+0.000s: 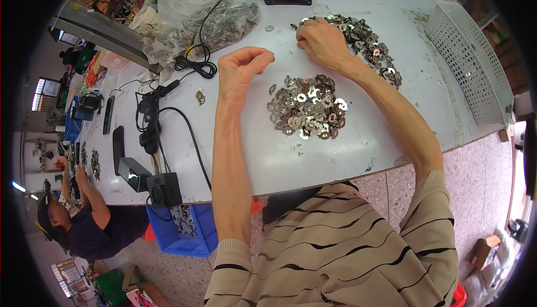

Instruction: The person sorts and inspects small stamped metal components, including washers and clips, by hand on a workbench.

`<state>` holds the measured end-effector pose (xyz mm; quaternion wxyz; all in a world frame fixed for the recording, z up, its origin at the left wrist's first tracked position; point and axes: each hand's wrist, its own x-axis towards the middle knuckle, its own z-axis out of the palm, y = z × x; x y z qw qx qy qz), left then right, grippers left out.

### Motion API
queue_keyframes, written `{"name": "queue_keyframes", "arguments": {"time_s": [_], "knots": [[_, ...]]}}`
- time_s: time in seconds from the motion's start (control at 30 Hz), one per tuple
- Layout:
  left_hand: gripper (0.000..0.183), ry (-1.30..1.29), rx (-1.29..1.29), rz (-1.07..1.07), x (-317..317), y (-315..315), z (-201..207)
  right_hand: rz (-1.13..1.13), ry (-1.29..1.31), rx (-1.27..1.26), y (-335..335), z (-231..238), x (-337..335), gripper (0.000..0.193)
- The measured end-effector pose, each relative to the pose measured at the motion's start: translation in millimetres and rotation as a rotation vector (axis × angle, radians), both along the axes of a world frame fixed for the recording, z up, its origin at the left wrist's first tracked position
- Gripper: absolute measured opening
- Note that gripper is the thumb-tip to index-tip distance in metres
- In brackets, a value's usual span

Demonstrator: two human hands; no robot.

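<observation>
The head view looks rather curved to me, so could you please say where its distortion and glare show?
In the head view, the front edge of the pale table bows and the corners go black; in the same head view, white glints break up the nearer pile of metal pieces, and smaller highlights dot the plastic bag.

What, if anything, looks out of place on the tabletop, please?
A small metal cluster lies left of the left hand, and a lone disc left of the right hand; both look stray, being apart from the near heap and far heap.
</observation>
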<state>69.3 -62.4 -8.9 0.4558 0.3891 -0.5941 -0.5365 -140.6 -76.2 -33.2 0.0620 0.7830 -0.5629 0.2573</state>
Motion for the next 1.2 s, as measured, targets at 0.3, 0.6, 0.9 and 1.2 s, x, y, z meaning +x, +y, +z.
{"name": "queue_keyframes", "arguments": {"time_s": [0.3, 0.6, 0.9, 1.2], "knots": [[0.016, -0.085, -0.047, -0.063, -11.7, 5.9, -4.1, 0.006, -0.733, 0.279, 32.7, 12.9, -25.7, 0.021], [0.017, -0.167, -0.118, -0.090, -28.4, 17.3, -2.8, 0.117, -1.122, 0.529, 43.4, 21.2, -31.6, 0.018], [0.028, -0.082, -0.136, -0.083, -39.2, 24.9, -4.1, 0.291, -1.327, 0.787, 49.3, 25.6, -23.1, 0.015], [0.022, -0.018, -0.108, -0.074, -39.9, 26.7, -3.2, 0.342, -1.314, 0.793, 54.3, 26.8, -15.6, 0.015]]}}
